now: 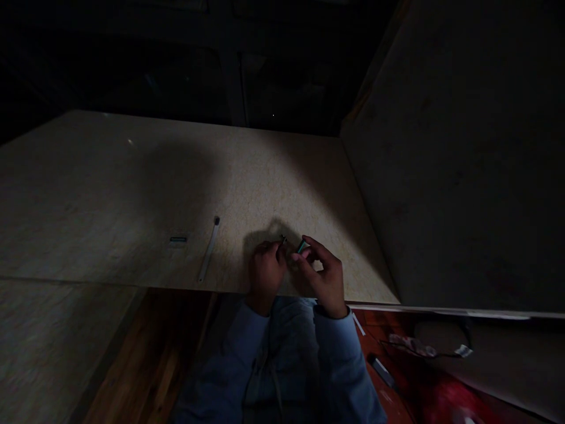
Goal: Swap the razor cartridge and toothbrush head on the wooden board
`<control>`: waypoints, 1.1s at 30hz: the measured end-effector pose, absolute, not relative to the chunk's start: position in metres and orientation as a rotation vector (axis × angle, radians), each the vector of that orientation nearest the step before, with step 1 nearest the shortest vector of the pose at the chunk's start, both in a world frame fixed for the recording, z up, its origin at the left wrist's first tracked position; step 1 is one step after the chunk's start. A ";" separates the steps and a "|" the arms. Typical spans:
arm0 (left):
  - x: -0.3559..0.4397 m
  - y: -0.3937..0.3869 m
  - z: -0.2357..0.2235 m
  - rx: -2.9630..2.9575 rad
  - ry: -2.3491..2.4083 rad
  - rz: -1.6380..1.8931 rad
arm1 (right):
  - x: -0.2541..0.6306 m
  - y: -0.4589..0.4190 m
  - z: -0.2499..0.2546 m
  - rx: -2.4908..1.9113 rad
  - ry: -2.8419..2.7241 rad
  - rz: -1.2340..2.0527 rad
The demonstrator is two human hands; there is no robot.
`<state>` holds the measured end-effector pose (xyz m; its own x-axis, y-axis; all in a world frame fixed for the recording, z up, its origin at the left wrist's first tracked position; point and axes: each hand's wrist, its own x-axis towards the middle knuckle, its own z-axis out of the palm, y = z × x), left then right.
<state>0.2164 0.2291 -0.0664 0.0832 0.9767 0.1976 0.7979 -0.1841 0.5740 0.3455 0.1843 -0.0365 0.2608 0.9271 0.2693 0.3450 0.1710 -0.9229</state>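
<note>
Both my hands meet over the near edge of a pale board [176,188]. My left hand [265,271] is closed, pinching a small dark piece [283,239] at its fingertips. My right hand [320,274] is closed on a small green-and-white object [302,245], held close to the dark piece. The light is dim and I cannot make out what either small thing is. My light blue sleeves [282,353] show below the hands.
A thin pale strip with a dark tip [209,250] lies on the board left of my hands. A small green-and-white piece [178,240] lies further left. A second board [454,165] leans at the right. On the red-brown floor lie a marker-like thing [382,370] and scraps [419,347].
</note>
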 end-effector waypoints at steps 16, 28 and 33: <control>0.179 0.228 -0.066 1.975 1.761 1.251 | 0.342 0.181 -0.035 -1.348 -1.296 0.677; 0.025 0.261 -0.069 1.776 2.506 0.906 | 0.333 0.179 -0.032 -1.330 -1.363 0.702; 0.015 0.270 -0.079 1.765 2.495 0.821 | 0.332 0.178 -0.030 -1.358 -1.375 0.681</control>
